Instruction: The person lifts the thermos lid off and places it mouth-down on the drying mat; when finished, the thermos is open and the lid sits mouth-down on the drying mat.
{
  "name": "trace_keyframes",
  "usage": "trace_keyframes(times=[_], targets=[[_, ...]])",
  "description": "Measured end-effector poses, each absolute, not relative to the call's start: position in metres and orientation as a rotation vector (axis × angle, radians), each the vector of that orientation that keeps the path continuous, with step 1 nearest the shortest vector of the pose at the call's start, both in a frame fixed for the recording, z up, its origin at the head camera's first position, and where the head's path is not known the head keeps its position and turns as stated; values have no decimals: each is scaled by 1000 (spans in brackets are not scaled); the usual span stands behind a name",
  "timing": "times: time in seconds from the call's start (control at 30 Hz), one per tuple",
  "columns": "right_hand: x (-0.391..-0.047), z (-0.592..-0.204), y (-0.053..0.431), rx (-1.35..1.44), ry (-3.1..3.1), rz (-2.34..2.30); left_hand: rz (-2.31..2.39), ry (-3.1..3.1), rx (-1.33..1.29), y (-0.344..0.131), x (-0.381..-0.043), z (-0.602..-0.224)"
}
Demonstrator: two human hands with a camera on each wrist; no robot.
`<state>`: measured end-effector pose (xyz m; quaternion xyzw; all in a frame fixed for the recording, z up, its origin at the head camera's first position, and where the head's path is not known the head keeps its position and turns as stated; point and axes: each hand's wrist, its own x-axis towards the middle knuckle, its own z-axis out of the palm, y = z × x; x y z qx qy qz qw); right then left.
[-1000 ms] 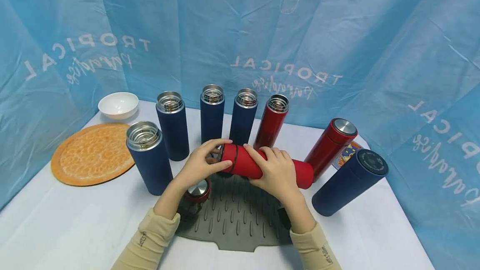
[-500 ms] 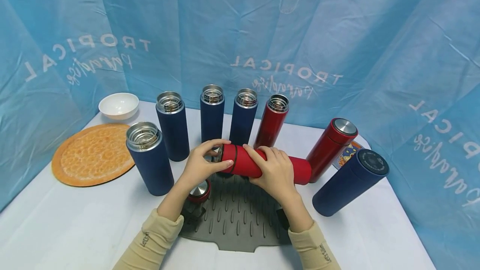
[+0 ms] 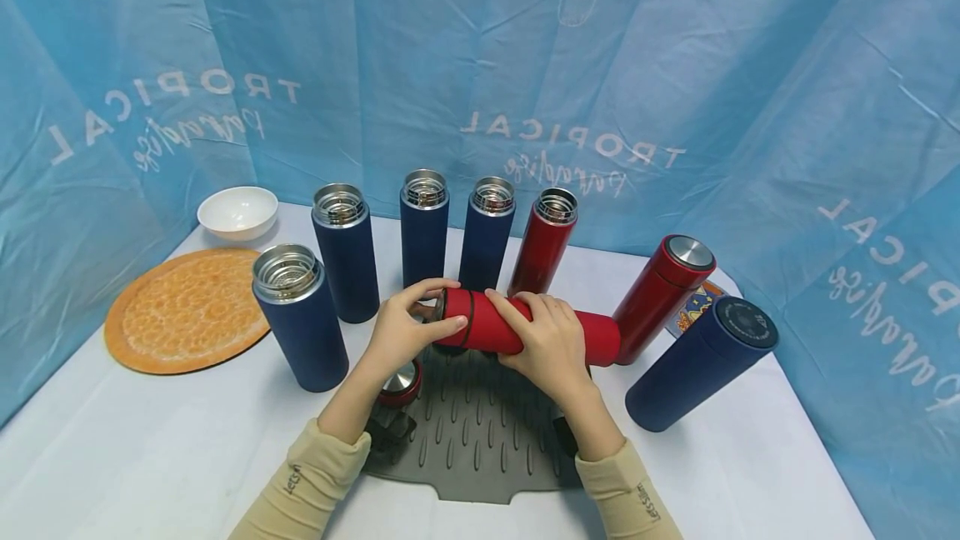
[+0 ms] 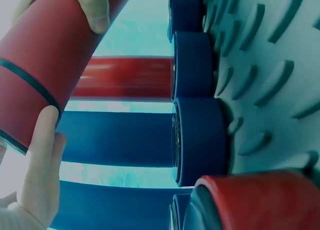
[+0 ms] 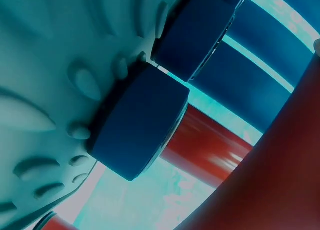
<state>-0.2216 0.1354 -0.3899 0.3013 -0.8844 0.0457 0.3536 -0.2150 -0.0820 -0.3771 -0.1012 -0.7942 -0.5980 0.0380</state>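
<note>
A red thermos (image 3: 491, 332) lies nearly level above the grey ridged mat (image 3: 480, 461). My left hand (image 3: 393, 336) grips its lid end, thumb on the near side and fingers over the far side. Wrapped over the body from above is my right hand (image 3: 551, 348). In the left wrist view a dark ring marks the seam between lid (image 4: 17, 102) and body, with left fingers (image 4: 42, 150) along it. A red lid with a silver top (image 3: 400, 382) sits on the mat by my left wrist. Several blue lids (image 4: 202, 142) stand along the mat's far edge, mostly hidden in the head view.
Lidless blue thermoses (image 3: 300, 323) and a lidless red one (image 3: 543, 244) stand behind and left. At right are a lidded red thermos (image 3: 660, 298) and a lidded blue one (image 3: 693, 369). A pizza-patterned round mat (image 3: 187, 311) and white bowl (image 3: 237, 212) lie far left.
The red thermos has shifted slightly left, its bottom end drawing in from the standing red thermos. My left forearm has moved a little right. Both hands keep their grip.
</note>
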Motion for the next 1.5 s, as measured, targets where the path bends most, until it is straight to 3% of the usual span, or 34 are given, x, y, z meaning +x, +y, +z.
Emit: trace_keyframes(times=[0.7, 0.9, 1.1, 1.5], targets=[[-228, -397, 141, 808, -2180, 33, -2044, -2451, 57, -70, -216, -377], [-226, -386, 147, 832, -2240, 17, -2169, -2441, -297, -74, -219, -382], [-224, -380, 151, 835, -2302, 15, -1783, -2465, -800, -86, -221, -388], [-222, -381, 149, 877, -2306, 66, -1727, -2387, -777, -93, -222, -391]])
